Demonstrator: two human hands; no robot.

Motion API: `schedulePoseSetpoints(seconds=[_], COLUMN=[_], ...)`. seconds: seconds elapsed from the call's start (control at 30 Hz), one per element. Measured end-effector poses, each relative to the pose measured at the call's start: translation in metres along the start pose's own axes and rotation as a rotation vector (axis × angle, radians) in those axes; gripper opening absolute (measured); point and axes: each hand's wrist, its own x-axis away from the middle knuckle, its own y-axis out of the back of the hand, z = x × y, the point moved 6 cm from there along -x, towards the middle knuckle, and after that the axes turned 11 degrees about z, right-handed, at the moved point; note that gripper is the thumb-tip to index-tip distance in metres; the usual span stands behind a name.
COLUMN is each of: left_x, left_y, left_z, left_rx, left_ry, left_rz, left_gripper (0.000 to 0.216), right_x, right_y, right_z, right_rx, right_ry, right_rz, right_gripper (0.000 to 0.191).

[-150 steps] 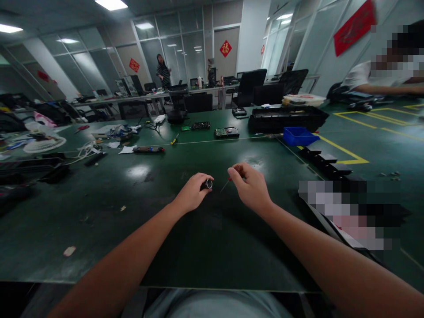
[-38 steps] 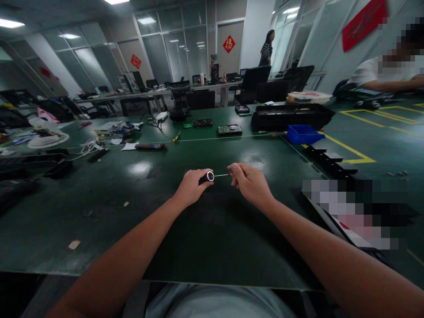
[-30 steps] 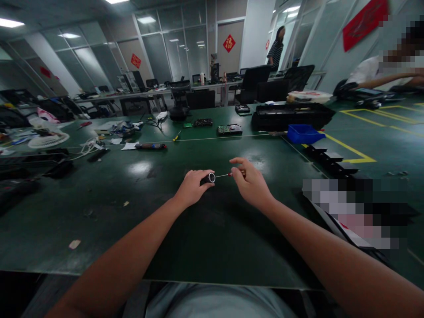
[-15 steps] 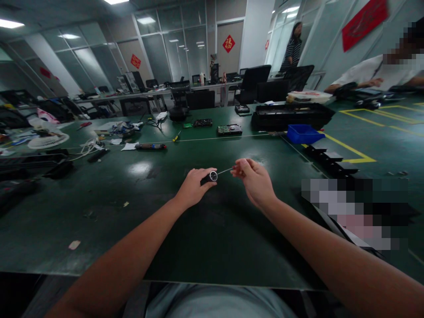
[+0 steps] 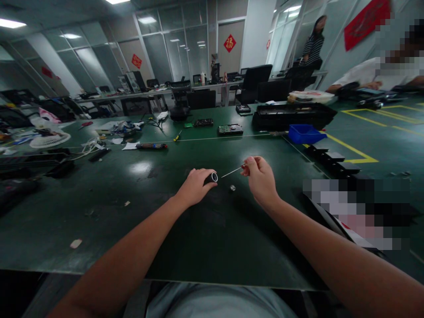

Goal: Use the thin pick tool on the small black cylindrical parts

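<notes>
Wrapped around a short black cylinder (image 5: pixel 212 177) is my left hand (image 5: pixel 195 186); the cylinder's open end, with a pale ring for a rim, faces right. Pinched in my right hand (image 5: pixel 259 174) is a thin metal rod (image 5: pixel 232 172), its tip pointing left and down, a small gap away from the cylinder's mouth. The rod's other end is hidden by my fingers. A small silvery round piece (image 5: pixel 232 188) is seen just below the rod, between my two hands. Both hands are over the green table (image 5: pixel 198 238).
Farther off are a bare hard drive (image 5: pixel 230 129), a yellow-handled screwdriver (image 5: pixel 177 136), a dark pen-shaped tool (image 5: pixel 151 146) and a blue tray (image 5: pixel 305 134). A long black casing (image 5: pixel 293 115) lies at the back right. One person sits at the right; another stands behind.
My right hand drew the rod rightward, out of the cylinder's mouth. A small silvery piece now shows below it, and the cylinder's opening looks emptier. The person at the back moved right.
</notes>
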Motion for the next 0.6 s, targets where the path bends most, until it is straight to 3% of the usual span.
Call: schedulePoseSetpoints(seconds=[0.27, 0.4, 0.6], left_x=[0.001, -0.004, -0.016], left_y=[0.007, 0.004, -0.014], left_z=[0.004, -0.006, -0.032], left_rx=[0.274, 0.246, 0.053], left_ry=[0.126, 0.146, -0.006], left_rz=[-0.058, 0.020, 0.144], left_gripper=[0.039, 0.027, 0.019], right_x=[0.011, 0.016, 0.017], right_y=[0.005, 0.004, 0.004], right_z=[0.030, 0.038, 0.038], right_rx=[0.108, 0.143, 0.150], right_ry=[0.157, 0.218, 0.266], right_rz=[-0.073, -0.072, -0.061], right_gripper=[0.020, 0.018, 0.018])
